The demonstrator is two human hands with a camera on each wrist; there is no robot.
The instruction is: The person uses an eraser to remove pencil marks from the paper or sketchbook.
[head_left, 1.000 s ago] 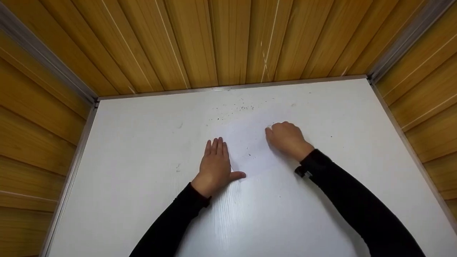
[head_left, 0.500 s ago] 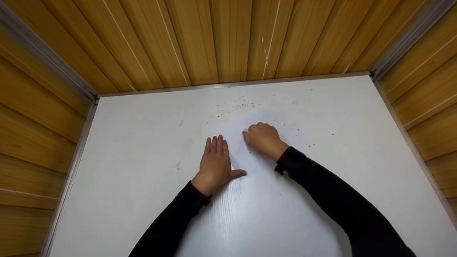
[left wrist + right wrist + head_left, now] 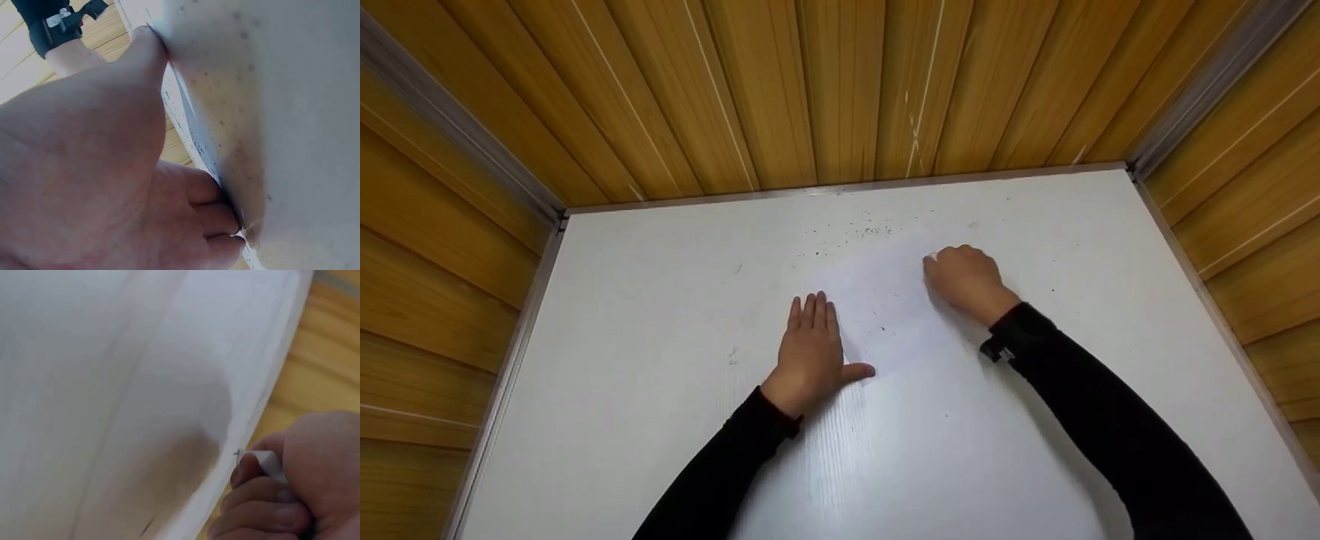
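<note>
Paper (image 3: 889, 315) barely visible, white on white desk (image 3: 660, 420); thin flat sheet mid-desk. Left hand (image 3: 812, 352) flat, pressing its edge. Right hand (image 3: 966, 281) curled around small white eraser (image 3: 269, 464), mostly hidden.

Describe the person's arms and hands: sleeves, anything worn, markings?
Both arms wear long black sleeves down to the wrist. Left hand and right hand are bare: no gloves, and no rings show on the fingers. A black strap with a small pale clip sits at the right wrist; the left wrist view shows it too. No cables or other markings show.
</note>
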